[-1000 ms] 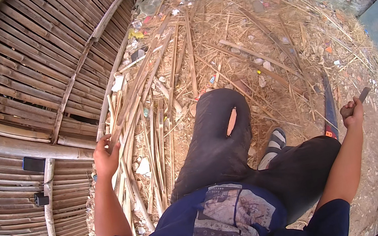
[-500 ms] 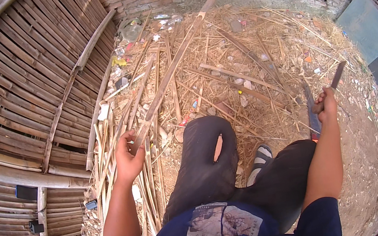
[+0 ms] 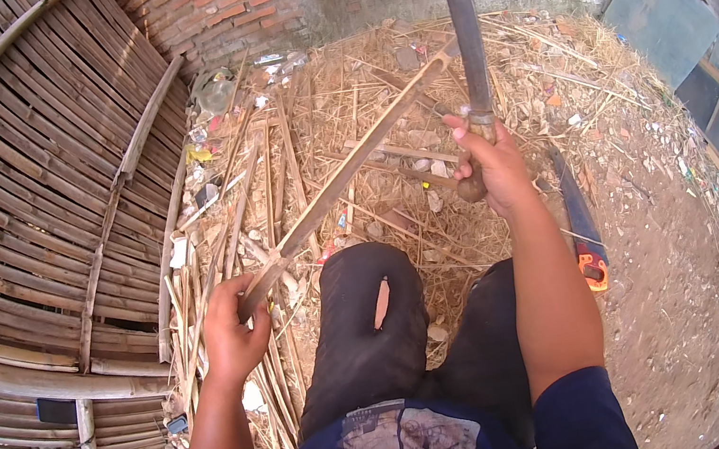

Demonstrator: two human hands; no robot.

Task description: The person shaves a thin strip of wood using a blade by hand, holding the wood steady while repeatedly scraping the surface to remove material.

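Note:
My left hand [image 3: 234, 331] grips the near end of a long split bamboo strip [image 3: 349, 165], which slants away up to the right over my knee. In my right hand [image 3: 495, 164] is a machete, its wooden handle in my fingers and its dark, broad blade [image 3: 466, 32] pointing up and away. The blade stands just right of the strip's far end and appears apart from it. Below my left hand lies a pile of thin bamboo slats [image 3: 283, 382].
A handsaw [image 3: 581, 214] with an orange and black handle lies on the ground right of my right forearm. Bamboo slat fencing [image 3: 31, 215] rises on the left, a brick wall [image 3: 244, 4] at the back. Straw, stones and scraps litter the ground. Grey panels [image 3: 662, 17] lean at the right.
My right hand has swung up and left, bringing the machete upright near the strip's far end. My left hand has moved down slightly and now closes around the strip. The handsaw shows fully.

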